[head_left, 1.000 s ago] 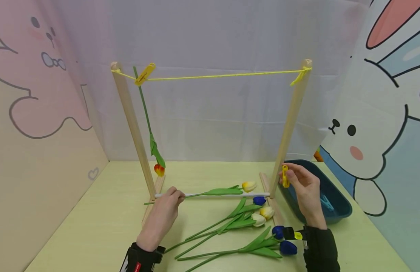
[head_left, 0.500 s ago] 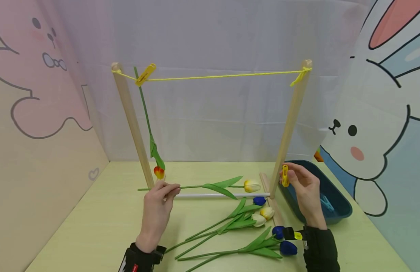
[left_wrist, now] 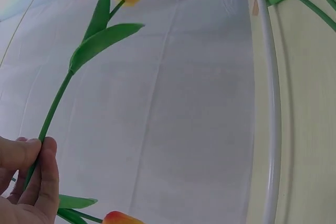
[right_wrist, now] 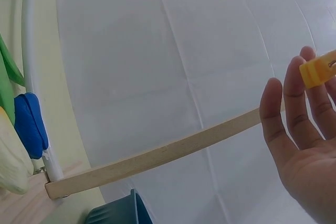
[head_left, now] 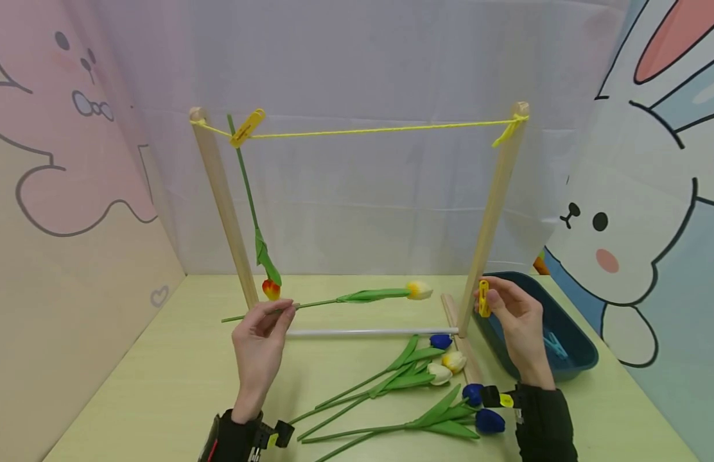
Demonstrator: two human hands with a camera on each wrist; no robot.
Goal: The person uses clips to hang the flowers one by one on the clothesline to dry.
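Note:
My left hand pinches the green stem of a yellow-and-white artificial tulip, held nearly level above the white crossbar, its bloom pointing right. In the left wrist view the thumb and fingers meet on the stem of this tulip. Beside the right post, my right hand holds a yellow clothespin upright between thumb and fingers; the right wrist view shows one end of the clothespin. A red-and-yellow tulip hangs bloom down from the yellow string, clipped by another yellow clothespin.
Two wooden posts carry the string, and a white crossbar joins them low down. Several blue, white and yellow tulips lie on the table in front. A dark teal bin with a light-blue clothespin stands at right.
My left hand has lifted the yellow-and-white tulip up from the crossbar and shifted slightly left, turning palm-side more into view. The right hand with the clothespin has stayed nearly still.

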